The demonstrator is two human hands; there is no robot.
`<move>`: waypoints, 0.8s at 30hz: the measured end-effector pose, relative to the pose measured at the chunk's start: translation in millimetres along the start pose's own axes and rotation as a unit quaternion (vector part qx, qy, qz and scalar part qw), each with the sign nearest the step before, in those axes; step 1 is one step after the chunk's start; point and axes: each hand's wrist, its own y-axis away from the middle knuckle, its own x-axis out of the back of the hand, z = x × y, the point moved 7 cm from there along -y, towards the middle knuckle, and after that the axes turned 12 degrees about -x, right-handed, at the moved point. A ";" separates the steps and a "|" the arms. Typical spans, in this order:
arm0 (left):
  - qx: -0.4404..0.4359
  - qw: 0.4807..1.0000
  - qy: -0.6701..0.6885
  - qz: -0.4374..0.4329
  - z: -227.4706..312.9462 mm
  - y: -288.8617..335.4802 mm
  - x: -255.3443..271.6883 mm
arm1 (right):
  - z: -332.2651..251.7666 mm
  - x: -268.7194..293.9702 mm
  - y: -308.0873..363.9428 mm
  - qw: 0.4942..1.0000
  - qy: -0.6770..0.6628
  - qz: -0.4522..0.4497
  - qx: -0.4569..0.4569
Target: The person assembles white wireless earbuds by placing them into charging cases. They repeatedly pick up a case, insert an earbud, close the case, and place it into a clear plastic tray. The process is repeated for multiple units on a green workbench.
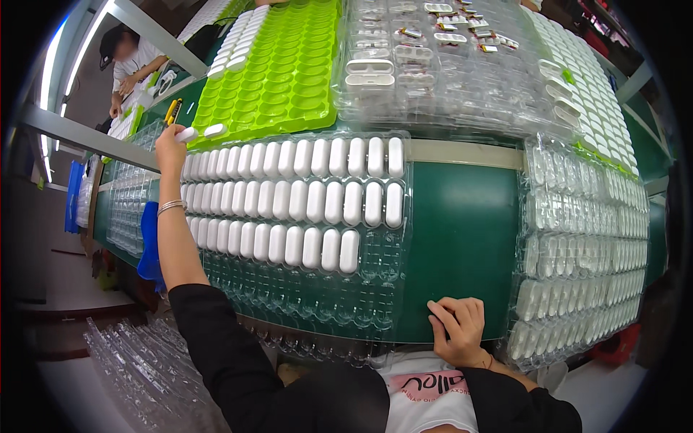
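One white case (187,135) in left-hand grip (170,148), loosely parted right-hand grip (460,333) at near tabletop edge (417,338) between trays (377,281)

The top edge cuts off the large green tray (287,81).

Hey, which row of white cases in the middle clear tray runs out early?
The third row down: empty pockets show at its right end, while the two rows above have cases all the way there.
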 end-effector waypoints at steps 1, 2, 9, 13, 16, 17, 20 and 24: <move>-0.010 1.000 0.009 -0.018 -4.9 -3.7 -10.7 | 0.0 -1.1 -0.4 1.000 0.005 -0.004 -0.003; -0.019 0.999 0.017 -0.037 -10.3 -6.1 -20.6 | -2.1 -1.2 -2.2 1.000 0.006 0.005 0.004; 0.001 0.997 0.041 -0.067 -18.2 -6.8 -48.4 | 2.6 -6.8 -1.8 0.999 0.036 0.012 0.007; -0.013 0.998 -0.047 0.040 19.1 17.4 -7.4 | -0.3 -5.0 1.2 0.999 0.037 0.002 0.013; -0.060 0.992 0.041 0.106 126.9 44.2 48.9 | -0.8 -5.8 4.6 0.999 0.042 0.010 0.010; -0.063 0.985 0.135 0.083 184.1 63.7 62.0 | 0.8 -7.0 4.2 0.999 0.047 0.018 0.006; -0.212 0.959 0.188 0.021 309.7 151.6 104.0 | 1.9 -7.2 6.3 0.999 0.038 0.019 0.016; -0.213 0.970 0.082 -0.087 366.7 216.3 95.2 | -3.1 -2.2 8.6 0.997 -0.069 -0.021 0.035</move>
